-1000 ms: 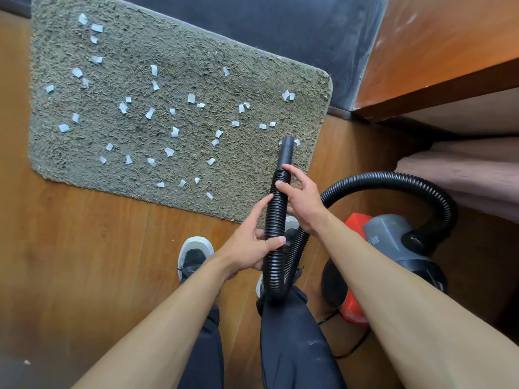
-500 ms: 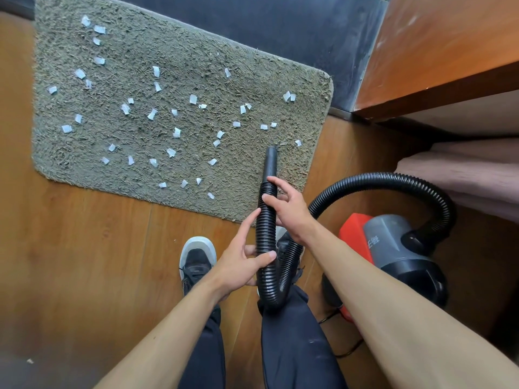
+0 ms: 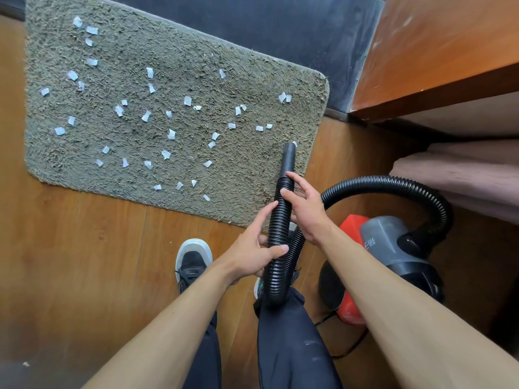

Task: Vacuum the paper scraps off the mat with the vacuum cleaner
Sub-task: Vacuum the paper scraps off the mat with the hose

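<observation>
A grey shaggy mat (image 3: 252, 80) lies on the wooden floor with several white paper scraps (image 3: 168, 133) scattered over it. I hold the black ribbed vacuum hose (image 3: 276, 234) with both hands. My left hand (image 3: 255, 248) grips it lower down, and my right hand (image 3: 304, 209) wraps it just below the smooth black nozzle (image 3: 288, 158). The nozzle tip hovers over the mat's near right part, beside one scrap. The red and grey vacuum cleaner (image 3: 387, 248) stands on the floor to my right, its hose looping up and over.
A wooden cabinet (image 3: 438, 51) and a lower shelf with pinkish fabric (image 3: 463, 175) stand on the right. A dark wall strip (image 3: 280, 29) runs behind the mat. My shoes (image 3: 192, 259) and dark trousers are below the hose. A black power cord (image 3: 348, 349) trails on the floor.
The nozzle swung left and back toward me, then returned right and forward over the mat's right part. Both hands kept their hold on the hose.
</observation>
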